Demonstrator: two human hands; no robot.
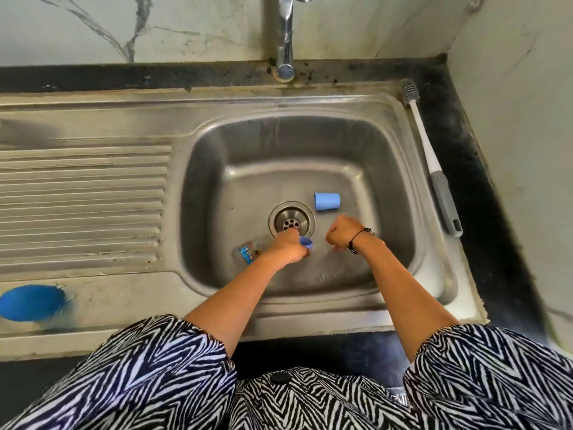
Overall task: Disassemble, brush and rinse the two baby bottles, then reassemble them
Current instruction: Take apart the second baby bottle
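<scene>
Steel sink (403, 169) set in a dark surface, tap above. Near the drain (291, 224), the left hand (286, 248) grips a clear bottle (248, 254) with a blue collar (306, 242); the right hand (342, 232) is curled, contents hidden. A blue cap (327, 201) lies toward the sink's right wall. The bottle probably handles light, rigid and slippery when wet; hold the body, twist the collar.

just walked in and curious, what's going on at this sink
A person is taking a baby bottle apart in the steel sink basin. The left hand grips the clear printed bottle at its blue screw ring; the right hand is curled beside it. A blue cap lies near the drain; the grey-and-white bottle brush rests unused.
</scene>
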